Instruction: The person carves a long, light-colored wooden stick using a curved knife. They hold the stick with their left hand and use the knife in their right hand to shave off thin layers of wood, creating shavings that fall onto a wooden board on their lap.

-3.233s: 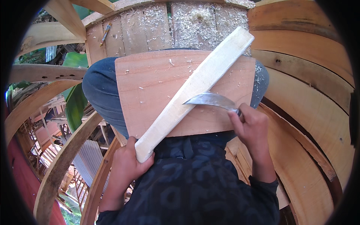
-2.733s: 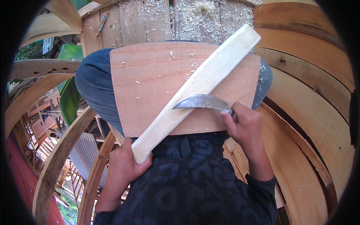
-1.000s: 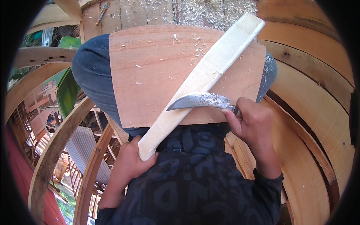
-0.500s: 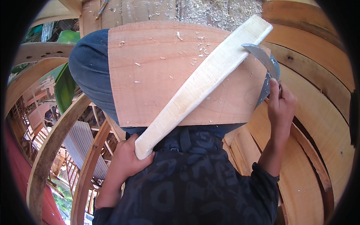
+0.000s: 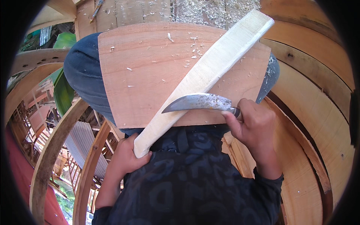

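A long pale piece of wood (image 5: 210, 63), narrower toward me and broad at its far end, lies slantwise over a reddish wooden board (image 5: 138, 75) on my lap. My left hand (image 5: 131, 155) is wrapped round its narrow near end. In my right hand (image 5: 257, 123) is a curved knife (image 5: 202, 102), gripped by its dark handle. Its grey, spotted blade points left and crosses over the lower half of the pale wood. From this view I cannot tell whether the edge touches the wood.
Curled shavings (image 5: 210, 13) cover the plank floor beyond the board, and a few bits lie on the board. Wide curved planks (image 5: 311, 78) rise at my right. Curved wooden ribs (image 5: 52, 150) stand at my left, with corrugated sheet (image 5: 84, 144) beyond them.
My right hand has brought the knife from the far end of the pale wood toward me, and the blade has turned to point left. My left hand keeps its hold.
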`<action>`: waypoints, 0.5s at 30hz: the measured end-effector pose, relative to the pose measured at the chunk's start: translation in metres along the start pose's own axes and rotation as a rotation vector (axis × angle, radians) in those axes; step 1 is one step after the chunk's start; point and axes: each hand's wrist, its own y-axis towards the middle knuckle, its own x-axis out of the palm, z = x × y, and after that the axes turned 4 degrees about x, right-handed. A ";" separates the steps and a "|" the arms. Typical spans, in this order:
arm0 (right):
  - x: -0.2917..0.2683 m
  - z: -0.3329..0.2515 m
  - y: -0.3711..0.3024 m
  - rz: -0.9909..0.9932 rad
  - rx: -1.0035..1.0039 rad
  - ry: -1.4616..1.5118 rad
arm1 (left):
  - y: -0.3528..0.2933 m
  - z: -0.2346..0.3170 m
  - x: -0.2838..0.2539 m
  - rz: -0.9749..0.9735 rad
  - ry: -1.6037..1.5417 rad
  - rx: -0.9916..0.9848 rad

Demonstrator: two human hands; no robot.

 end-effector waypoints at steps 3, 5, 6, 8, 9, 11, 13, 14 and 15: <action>0.002 0.009 0.006 0.044 -0.021 -0.009 | 0.000 0.002 0.000 0.001 -0.021 -0.006; 0.003 0.012 0.008 0.067 0.033 -0.018 | -0.001 0.008 0.001 0.006 -0.033 -0.030; 0.005 0.005 0.004 0.073 0.059 0.035 | -0.002 0.006 0.000 0.000 -0.017 -0.023; 0.004 -0.002 -0.003 0.015 -0.028 0.030 | -0.002 -0.001 0.001 -0.011 0.017 -0.011; 0.006 -0.006 -0.008 -0.021 -0.065 0.022 | -0.002 -0.003 0.000 -0.006 0.000 -0.004; 0.010 0.005 -0.001 0.060 0.025 0.017 | -0.002 -0.004 0.002 0.004 -0.032 0.010; 0.010 0.013 0.006 0.096 0.121 0.046 | 0.000 -0.001 0.004 0.004 -0.033 0.000; 0.007 0.007 0.002 0.074 0.116 0.021 | 0.001 0.001 0.005 0.004 -0.034 -0.005; 0.007 -0.001 -0.001 0.047 0.043 0.020 | 0.003 0.002 0.003 0.001 -0.027 -0.001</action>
